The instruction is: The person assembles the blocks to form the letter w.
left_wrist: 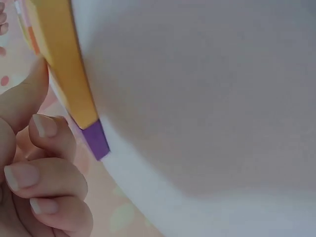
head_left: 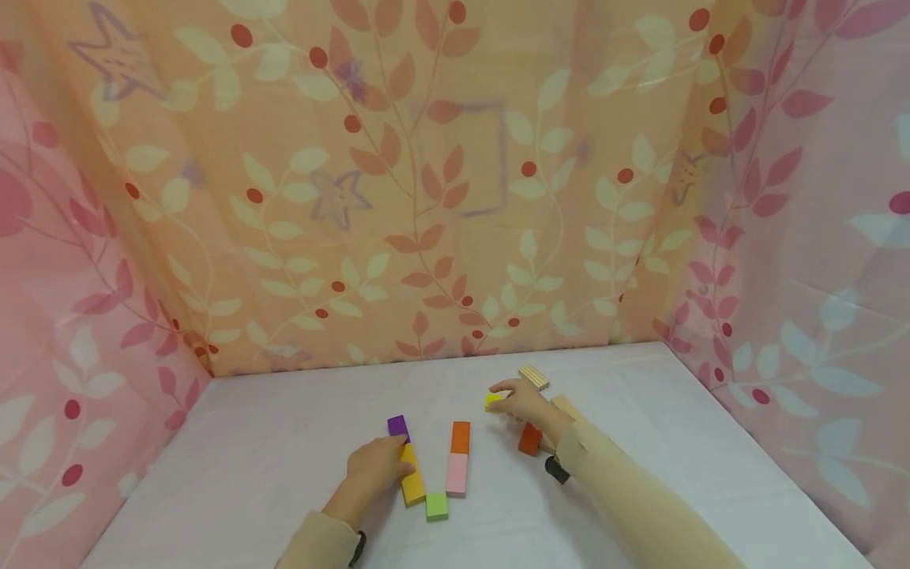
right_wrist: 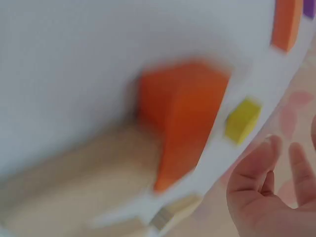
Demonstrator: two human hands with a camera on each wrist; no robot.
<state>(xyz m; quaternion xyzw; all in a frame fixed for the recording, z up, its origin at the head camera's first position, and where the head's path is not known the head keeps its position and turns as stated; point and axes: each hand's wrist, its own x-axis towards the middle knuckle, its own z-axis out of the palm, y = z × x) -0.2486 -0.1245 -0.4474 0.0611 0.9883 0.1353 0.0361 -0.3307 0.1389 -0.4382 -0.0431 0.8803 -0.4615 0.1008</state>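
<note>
My left hand is at a row of a yellow-orange block and a purple block. Its thumb lies against or just over the yellow-orange block, and the other fingers bend loosely without gripping. Beside a small yellow cube, my right hand reaches with thumb and fingers apart; a gap shows between them and the cube in the right wrist view. An orange block and a pink block form a second row. Near the bottom ends sits a green cube.
Under the right forearm are a red-orange block and a plain wooden block, partly hidden. A ridged wooden block lies behind the right hand. The white table ends at patterned cloth walls.
</note>
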